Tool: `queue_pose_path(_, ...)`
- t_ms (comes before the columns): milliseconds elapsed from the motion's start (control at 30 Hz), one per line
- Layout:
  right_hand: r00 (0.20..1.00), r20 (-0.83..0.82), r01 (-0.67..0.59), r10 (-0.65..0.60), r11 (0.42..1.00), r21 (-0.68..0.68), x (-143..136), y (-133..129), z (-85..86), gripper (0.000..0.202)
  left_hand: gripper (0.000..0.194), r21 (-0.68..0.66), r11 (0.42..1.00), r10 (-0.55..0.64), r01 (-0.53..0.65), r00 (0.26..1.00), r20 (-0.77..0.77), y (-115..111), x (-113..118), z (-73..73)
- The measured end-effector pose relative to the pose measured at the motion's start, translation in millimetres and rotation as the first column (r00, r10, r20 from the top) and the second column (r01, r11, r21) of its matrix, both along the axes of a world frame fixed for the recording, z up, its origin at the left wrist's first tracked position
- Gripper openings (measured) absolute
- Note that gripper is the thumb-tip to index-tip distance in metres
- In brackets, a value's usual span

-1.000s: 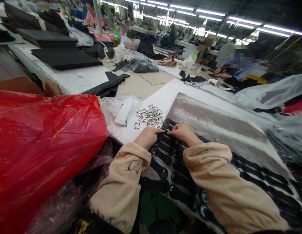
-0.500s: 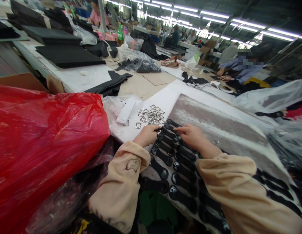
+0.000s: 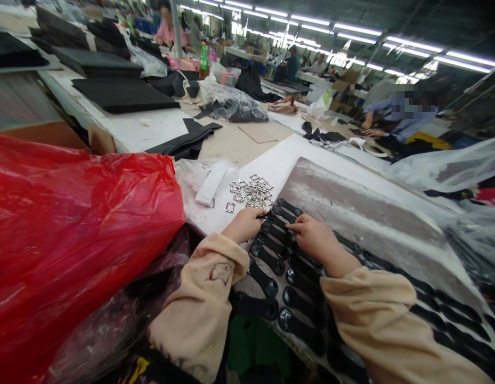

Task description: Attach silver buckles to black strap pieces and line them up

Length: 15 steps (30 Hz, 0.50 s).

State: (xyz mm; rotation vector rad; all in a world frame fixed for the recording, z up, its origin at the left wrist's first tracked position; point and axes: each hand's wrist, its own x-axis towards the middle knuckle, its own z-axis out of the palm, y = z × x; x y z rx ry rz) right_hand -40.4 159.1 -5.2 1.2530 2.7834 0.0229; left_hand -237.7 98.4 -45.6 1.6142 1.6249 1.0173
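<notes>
On the board before me lie rows of black dumbbell-shaped tabs (image 3: 301, 304), narrow in the middle, some with shiny wet-looking ends. My left hand (image 3: 244, 224) is closed in a pinch on the end of a black tab (image 3: 264, 215) at the upper left of the rows. Just right of it, my right hand (image 3: 313, 234) hovers low over the tabs, index finger extended and the other fingers curled; whether something small is between its fingertips is hidden. A pile of silver rectangular buckles (image 3: 255, 192) lies beyond my left hand on white paper.
A red plastic bag (image 3: 83, 213) bulges at the left. The grey-stained board (image 3: 351, 197) extends to the right. A clear bag with a white strip (image 3: 212, 184) sits beside the buckles. Black sheets (image 3: 127, 96) are stacked farther back. Another person (image 3: 403, 114) works at the far right.
My right hand has shifted slightly down, toward me, along the tabs. The left hand keeps its pinch on the black tab. The whole view has moved a little.
</notes>
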Motion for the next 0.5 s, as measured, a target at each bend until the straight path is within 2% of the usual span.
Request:
queue_pose_path(67,1.000,0.023,-0.005,0.005,1.000,-0.021,-1,1,-0.2,0.038,0.032,-0.008,1.000,-0.014,0.014,1.000,-0.010,-1,0,0.9)
queue_pose_path(133,1.000,-0.024,-0.008,0.007,1.000,-0.028,-3,3,1.3,0.035,0.033,-0.006,1.000,-0.025,0.025,1.000,-0.014,-2,0,1.5)
queue_pose_path(233,0.966,-0.256,-0.031,0.025,0.999,-0.021,-8,3,7.8,0.037,0.035,-0.009,0.999,-0.037,0.037,0.999,-0.034,-2,-1,2.4)
queue_pose_path(300,0.907,-0.412,-0.099,0.089,0.995,-0.003,-14,0,13.5,0.047,0.037,-0.020,0.999,-0.050,0.049,0.997,-0.057,-1,-1,3.2)
queue_pose_path(400,0.838,-0.489,-0.265,0.243,0.964,0.025,-26,-6,19.8,0.052,0.041,-0.026,0.998,-0.056,0.054,0.994,-0.099,-1,-1,4.0)
queue_pose_path(500,0.828,-0.474,-0.355,0.300,0.934,-0.029,-37,-11,21.5,0.031,0.042,-0.017,0.998,-0.063,0.062,0.992,-0.110,-1,-1,3.7)
